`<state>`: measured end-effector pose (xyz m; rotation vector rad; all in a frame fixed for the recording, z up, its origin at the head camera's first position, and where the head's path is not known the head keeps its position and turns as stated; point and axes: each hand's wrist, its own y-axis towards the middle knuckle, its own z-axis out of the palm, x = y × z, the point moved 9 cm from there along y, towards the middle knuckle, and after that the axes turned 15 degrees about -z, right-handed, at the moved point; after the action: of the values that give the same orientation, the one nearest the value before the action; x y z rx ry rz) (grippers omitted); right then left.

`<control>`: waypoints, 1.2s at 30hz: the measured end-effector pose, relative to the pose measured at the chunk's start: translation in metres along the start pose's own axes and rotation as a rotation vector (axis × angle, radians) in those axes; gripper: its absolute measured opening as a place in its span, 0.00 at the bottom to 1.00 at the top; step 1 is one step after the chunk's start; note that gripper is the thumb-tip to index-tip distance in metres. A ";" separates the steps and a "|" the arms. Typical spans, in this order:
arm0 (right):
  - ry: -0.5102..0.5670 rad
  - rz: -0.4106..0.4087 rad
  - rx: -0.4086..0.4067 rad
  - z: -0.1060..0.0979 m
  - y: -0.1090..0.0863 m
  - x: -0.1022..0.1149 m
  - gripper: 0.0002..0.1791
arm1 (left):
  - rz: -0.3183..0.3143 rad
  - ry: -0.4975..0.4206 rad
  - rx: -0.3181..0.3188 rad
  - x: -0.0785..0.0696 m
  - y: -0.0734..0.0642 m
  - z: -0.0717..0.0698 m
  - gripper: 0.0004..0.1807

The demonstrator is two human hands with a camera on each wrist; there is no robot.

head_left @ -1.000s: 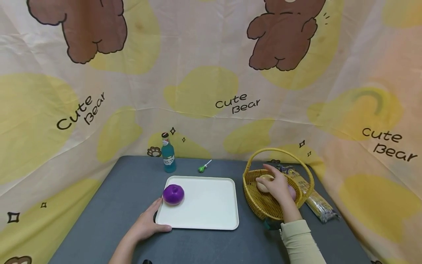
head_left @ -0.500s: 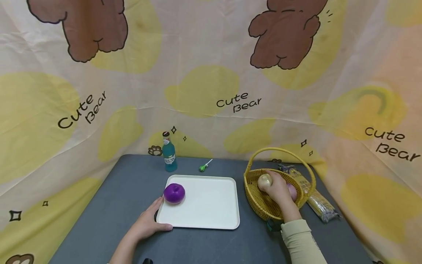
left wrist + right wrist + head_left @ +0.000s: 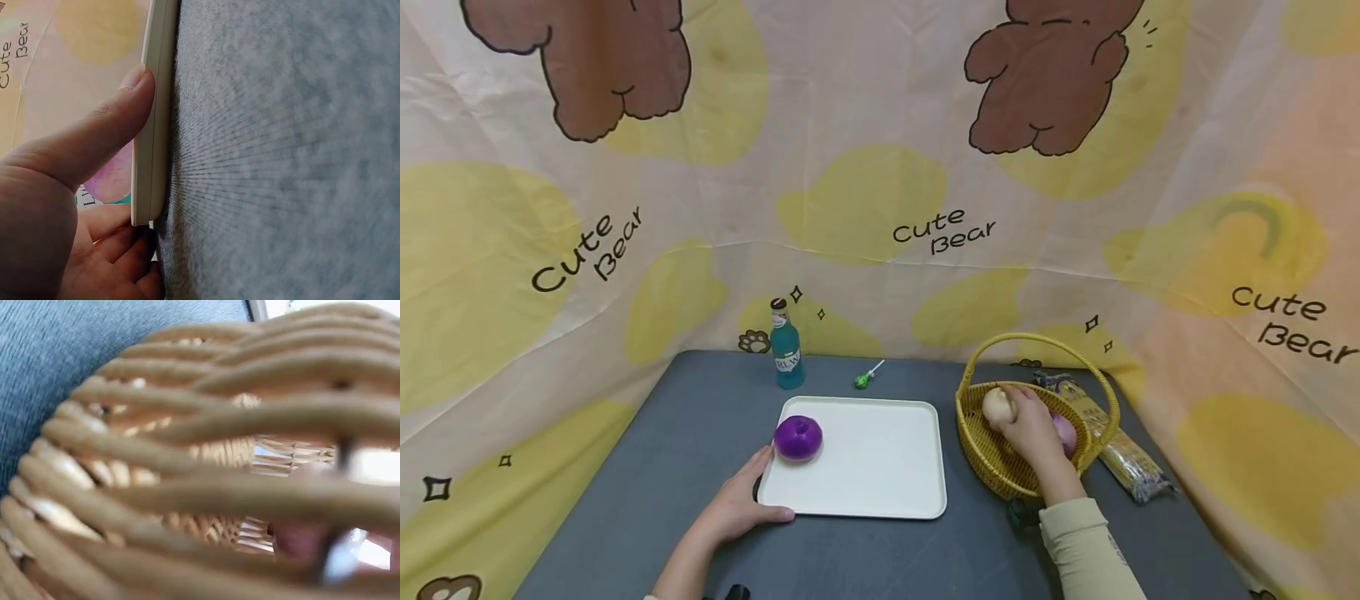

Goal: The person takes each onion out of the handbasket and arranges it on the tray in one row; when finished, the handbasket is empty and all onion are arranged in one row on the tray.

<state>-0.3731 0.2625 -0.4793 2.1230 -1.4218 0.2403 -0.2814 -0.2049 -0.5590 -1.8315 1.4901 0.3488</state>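
Hands worked at a grey bench [image 3: 865,558] draped behind with bear-print cloth. The right hand [image 3: 1033,429] reached into a woven yellow basket [image 3: 992,467] at the bench's right side, fingers curled round a pale round onion [image 3: 997,405] held just above the basket's near rim. A pinkish onion [image 3: 1064,433] lay in the basket beside that hand. The left hand [image 3: 737,504] rested at the near left corner of a white tray [image 3: 880,467], thumb pressed along its edge and fingers seemingly tucked beneath, though the wrist view was too close to be sure. A purple onion [image 3: 798,438] sat on the tray's left side. A blue bottle [image 3: 786,357] stood upright behind the tray, a green lollipop [image 3: 863,380] near it, and a spaghetti packet [image 3: 1120,454] lay just right of the basket.
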 end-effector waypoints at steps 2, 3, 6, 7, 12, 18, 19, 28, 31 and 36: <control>0.006 -0.015 -0.014 -0.002 0.000 0.003 0.38 | -0.005 -0.001 0.002 0.001 0.001 0.001 0.69; 0.006 -0.024 -0.021 -0.003 0.000 0.005 0.38 | -0.007 0.000 0.003 0.001 0.001 0.001 0.69; 0.003 -0.048 -0.042 -0.007 -0.001 0.011 0.38 | -0.006 -0.005 0.000 0.002 0.001 0.001 0.68; 0.004 -0.051 -0.046 -0.008 -0.002 0.013 0.38 | 0.001 -0.005 -0.002 0.001 0.000 0.001 0.68; 0.033 -0.032 -0.059 -0.014 -0.006 0.019 0.37 | 0.015 -0.002 -0.009 0.000 -0.002 0.002 0.68; 0.060 -0.020 -0.087 -0.024 -0.010 0.030 0.38 | 0.008 -0.001 -0.011 0.001 -0.001 0.001 0.68; 0.061 -0.024 -0.092 -0.026 -0.010 0.032 0.38 | 0.003 -0.004 -0.010 0.001 -0.001 0.002 0.68; 0.087 -0.042 -0.129 -0.030 -0.012 0.052 0.38 | -0.027 -0.008 -0.009 0.004 0.002 0.002 0.69; 0.111 -0.047 -0.141 -0.028 -0.013 0.058 0.37 | -0.023 -0.005 -0.014 0.004 0.001 0.001 0.69; 0.138 -0.047 -0.141 -0.022 -0.012 0.065 0.37 | -0.017 -0.004 -0.019 0.005 0.000 0.001 0.69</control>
<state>-0.3311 0.2265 -0.4362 1.9836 -1.2698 0.2556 -0.2800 -0.2077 -0.5635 -1.8566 1.4725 0.3589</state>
